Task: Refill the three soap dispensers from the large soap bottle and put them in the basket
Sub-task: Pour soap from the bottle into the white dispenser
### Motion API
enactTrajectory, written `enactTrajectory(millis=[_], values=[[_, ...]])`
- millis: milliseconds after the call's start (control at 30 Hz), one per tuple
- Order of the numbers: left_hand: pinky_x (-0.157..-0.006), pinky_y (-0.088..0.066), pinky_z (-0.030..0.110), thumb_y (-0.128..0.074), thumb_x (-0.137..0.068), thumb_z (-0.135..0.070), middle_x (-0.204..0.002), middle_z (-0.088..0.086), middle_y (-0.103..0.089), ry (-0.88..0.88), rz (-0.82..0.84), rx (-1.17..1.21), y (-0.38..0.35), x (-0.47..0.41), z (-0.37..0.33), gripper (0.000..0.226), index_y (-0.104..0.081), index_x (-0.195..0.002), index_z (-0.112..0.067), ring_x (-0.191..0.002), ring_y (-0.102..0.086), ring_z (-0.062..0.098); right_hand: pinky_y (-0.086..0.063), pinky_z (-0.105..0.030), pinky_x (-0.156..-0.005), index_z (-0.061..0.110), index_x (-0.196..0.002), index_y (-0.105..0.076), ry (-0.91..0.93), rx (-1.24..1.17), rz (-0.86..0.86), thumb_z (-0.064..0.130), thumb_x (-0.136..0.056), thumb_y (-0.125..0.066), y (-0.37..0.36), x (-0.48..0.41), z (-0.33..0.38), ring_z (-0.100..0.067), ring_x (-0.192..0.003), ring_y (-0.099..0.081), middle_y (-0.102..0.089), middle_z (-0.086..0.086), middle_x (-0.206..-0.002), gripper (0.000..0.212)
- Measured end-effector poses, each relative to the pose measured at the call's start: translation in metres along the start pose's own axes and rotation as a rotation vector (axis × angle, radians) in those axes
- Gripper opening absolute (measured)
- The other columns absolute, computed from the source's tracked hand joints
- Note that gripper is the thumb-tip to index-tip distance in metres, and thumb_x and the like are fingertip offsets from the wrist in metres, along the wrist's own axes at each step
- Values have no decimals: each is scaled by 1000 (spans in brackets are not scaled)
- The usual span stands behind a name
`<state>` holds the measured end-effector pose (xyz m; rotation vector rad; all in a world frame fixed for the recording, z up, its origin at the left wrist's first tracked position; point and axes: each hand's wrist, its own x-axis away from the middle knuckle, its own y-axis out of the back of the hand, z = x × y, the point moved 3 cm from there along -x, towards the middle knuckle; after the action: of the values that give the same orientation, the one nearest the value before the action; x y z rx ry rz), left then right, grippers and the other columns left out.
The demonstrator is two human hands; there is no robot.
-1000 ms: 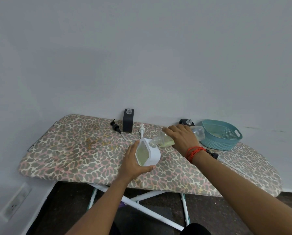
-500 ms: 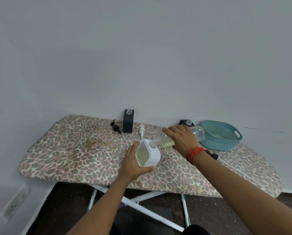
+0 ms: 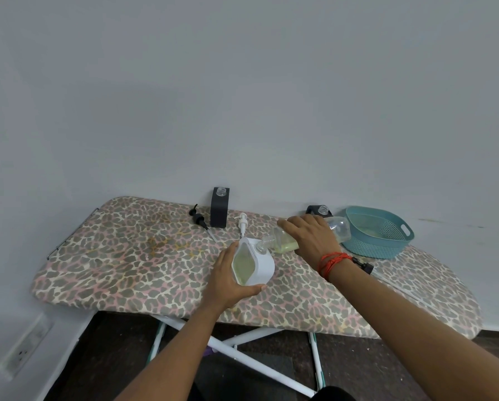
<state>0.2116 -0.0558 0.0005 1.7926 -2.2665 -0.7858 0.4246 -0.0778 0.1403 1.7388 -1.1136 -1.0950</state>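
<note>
My left hand (image 3: 228,280) grips a white soap dispenser (image 3: 255,263) with a clear window showing pale yellow soap. My right hand (image 3: 312,235) holds the large clear soap bottle (image 3: 286,241) tipped on its side, its neck at the dispenser's open mouth. A black dispenser (image 3: 220,206) stands uncapped by the wall. Another black dispenser (image 3: 319,210) is partly hidden behind my right hand. The teal basket (image 3: 377,231) sits to the right with no dispenser in it.
A black pump head (image 3: 199,218) and a white pump head (image 3: 243,222) lie on the leopard-print ironing board (image 3: 126,256). Another black pump (image 3: 364,266) lies beside my right wrist. The wall is right behind the board.
The large bottle has tipped slightly further toward the white dispenser. Both hands stay almost in the same place.
</note>
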Motion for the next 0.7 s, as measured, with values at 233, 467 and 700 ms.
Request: enactTrajectory(millis=[233, 467, 700], values=[[-116, -32, 35, -92, -56, -61, -160, -8, -30, -18, 3, 9, 1, 1, -2, 128, -22, -159, -30, -143, -30, 7, -49, -44, -85, 26, -124, -56, -4, -1, 3, 15, -52, -92, 0, 0, 1, -28, -92, -62, -67, -1, -109, 82], [-116, -34, 37, -91, -56, -62, -159, -7, -31, -22, -1, 20, 2, 1, -4, 128, -24, -159, -27, -143, -32, 9, -50, -43, -83, 26, -124, -56, -6, 11, 0, 14, -52, -92, 1, 0, 2, -28, -91, -62, -67, 0, -108, 81], [-117, -35, 41, -85, -53, -71, -160, -7, -32, -15, 2, 13, 2, 2, -4, 130, -25, -159, -27, -144, -33, 12, -50, -43, -84, 27, -124, -55, -8, 16, 4, 13, -51, -92, 1, 0, 1, -28, -92, -63, -68, 0, -108, 82]])
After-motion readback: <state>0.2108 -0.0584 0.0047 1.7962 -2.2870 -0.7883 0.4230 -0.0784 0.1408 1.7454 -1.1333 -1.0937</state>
